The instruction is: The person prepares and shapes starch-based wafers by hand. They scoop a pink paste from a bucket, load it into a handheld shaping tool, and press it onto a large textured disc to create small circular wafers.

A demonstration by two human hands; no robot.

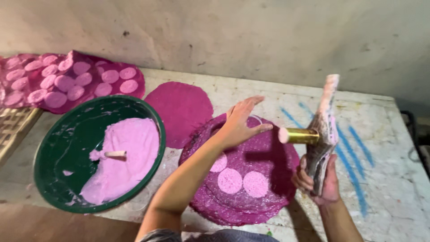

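My right hand (319,179) is closed round the handle of a paste-crusted stamping tool (323,125), held upright above the table edge, its brass tube (302,135) pointing left with a pink-coated round end. My left hand (239,123) is open, fingers spread and holding nothing, hovering over the top of a stack of dark magenta glittery discs (251,179) that lies between the 2 hands on the stained white table (385,179). On the top disc I count 3 pale pink round dots (243,181) clustered near its lower middle; most of that disc is bare, so I judge the dotting of this sheet has only begun. Just left of the stack sits a green basin (53,152) with a pool of pale pink paste (125,157) and a short stick (114,154) lying in it, so plenty of paste is left. Behind the basin a plain magenta disc (181,110) lies flat with no dots. At the far left a pile of discs covered with dots (67,83) looks finished to me, beside a woven tray (13,127).
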